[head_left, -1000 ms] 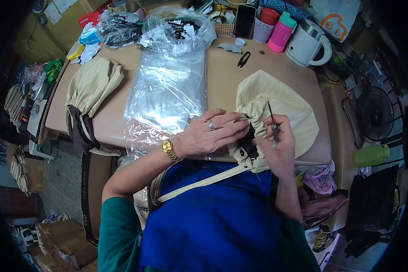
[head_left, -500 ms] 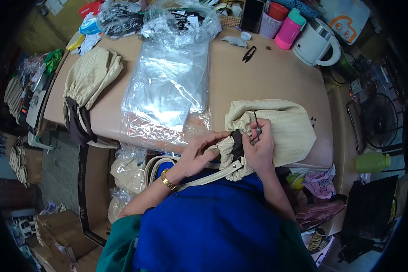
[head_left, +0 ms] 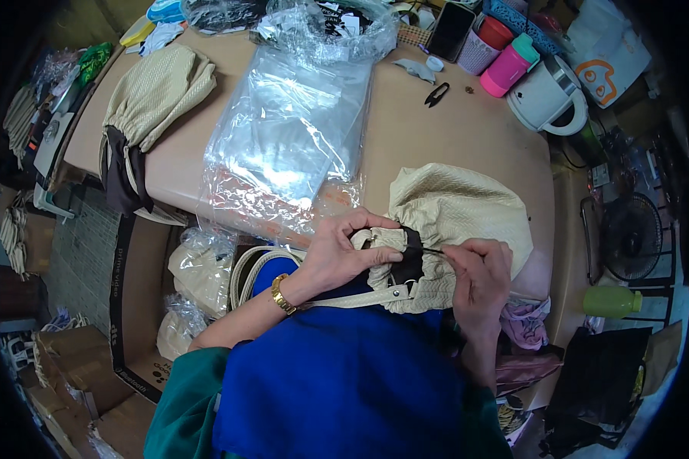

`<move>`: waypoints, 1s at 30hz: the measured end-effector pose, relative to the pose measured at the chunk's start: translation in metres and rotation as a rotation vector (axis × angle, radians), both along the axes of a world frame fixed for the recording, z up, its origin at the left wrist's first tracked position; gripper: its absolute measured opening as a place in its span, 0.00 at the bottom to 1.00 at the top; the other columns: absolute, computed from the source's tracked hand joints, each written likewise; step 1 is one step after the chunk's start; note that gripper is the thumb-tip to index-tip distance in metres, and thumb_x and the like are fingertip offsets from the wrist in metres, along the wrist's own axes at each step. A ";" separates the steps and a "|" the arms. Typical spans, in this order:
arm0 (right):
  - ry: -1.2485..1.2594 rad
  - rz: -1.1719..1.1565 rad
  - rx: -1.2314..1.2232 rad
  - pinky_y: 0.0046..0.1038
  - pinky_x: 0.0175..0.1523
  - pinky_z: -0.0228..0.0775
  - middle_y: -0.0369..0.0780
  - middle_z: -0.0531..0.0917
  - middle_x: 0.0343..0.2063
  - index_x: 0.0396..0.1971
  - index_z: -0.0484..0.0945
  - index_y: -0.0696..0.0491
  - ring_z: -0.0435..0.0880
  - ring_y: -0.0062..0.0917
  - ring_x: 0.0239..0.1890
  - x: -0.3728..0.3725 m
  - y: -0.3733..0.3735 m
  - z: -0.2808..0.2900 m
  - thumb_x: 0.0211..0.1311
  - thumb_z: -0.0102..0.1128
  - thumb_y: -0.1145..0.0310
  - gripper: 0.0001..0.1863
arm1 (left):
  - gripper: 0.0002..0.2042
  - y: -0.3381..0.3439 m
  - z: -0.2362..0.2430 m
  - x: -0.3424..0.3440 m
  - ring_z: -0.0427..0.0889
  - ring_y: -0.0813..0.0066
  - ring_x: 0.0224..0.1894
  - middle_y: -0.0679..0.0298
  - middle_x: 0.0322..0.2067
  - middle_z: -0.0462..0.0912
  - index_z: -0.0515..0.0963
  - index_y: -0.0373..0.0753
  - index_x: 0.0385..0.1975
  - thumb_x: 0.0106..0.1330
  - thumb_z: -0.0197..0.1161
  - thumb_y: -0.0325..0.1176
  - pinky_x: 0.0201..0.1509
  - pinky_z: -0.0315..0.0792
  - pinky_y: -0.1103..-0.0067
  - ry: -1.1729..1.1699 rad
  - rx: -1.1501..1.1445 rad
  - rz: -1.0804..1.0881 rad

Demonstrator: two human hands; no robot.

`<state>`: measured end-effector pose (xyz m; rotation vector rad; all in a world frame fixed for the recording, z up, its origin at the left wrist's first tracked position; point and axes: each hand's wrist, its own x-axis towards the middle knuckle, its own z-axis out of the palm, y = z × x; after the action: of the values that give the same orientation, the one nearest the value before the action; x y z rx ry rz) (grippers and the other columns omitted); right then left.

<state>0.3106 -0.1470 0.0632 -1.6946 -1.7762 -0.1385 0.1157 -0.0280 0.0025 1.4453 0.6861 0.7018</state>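
Observation:
A cream woven-textured bag with a gathered opening and dark brown lining lies at the table's near edge. My left hand pinches the gathered rim between thumb and fingers. In my closed right hand is a thin dark rod-like tool, pointing left into the dark lining. Whether its tip pierces or only touches the cloth cannot be made out. A cream strap joins the bag at a metal ring and runs left under my left wrist.
A stack of clear plastic bags covers the table's middle. Another cream bag lies at the left. Small black snips, a phone, a pink bottle and a white kettle stand or lie at the back right.
My right hand has drawn away to the right from the bag's rim, and the tool has swung from upright to nearly level. My left hand keeps its hold. The whole view has tilted slightly.

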 end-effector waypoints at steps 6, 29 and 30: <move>-0.189 -0.056 0.095 0.32 0.43 0.60 0.34 0.78 0.33 0.37 0.88 0.46 0.75 0.28 0.37 -0.004 -0.005 0.005 0.42 0.65 0.79 0.19 | 0.14 0.001 -0.001 0.002 0.80 0.89 0.33 0.65 0.35 0.86 0.83 0.31 0.42 0.58 0.75 0.28 0.34 0.74 0.89 0.105 0.026 0.001; -0.462 0.004 0.004 0.34 0.41 0.63 0.36 0.76 0.38 0.40 0.86 0.49 0.74 0.30 0.39 -0.014 -0.003 0.022 0.45 0.65 0.74 0.18 | 0.11 -0.003 0.008 0.004 0.75 0.90 0.28 0.68 0.29 0.83 0.83 0.32 0.36 0.57 0.76 0.28 0.31 0.69 0.88 0.210 0.108 0.008; -0.472 0.012 -0.011 0.34 0.41 0.64 0.37 0.75 0.38 0.41 0.85 0.51 0.74 0.30 0.39 -0.017 -0.003 0.023 0.45 0.65 0.75 0.18 | 0.11 -0.004 0.007 0.004 0.75 0.89 0.29 0.67 0.29 0.83 0.83 0.32 0.36 0.56 0.76 0.27 0.31 0.70 0.87 0.207 0.084 0.004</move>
<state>0.2933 -0.1504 0.0861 -1.7593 -2.1227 -0.5642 0.1202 -0.0315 0.0099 1.6096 0.8275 0.5950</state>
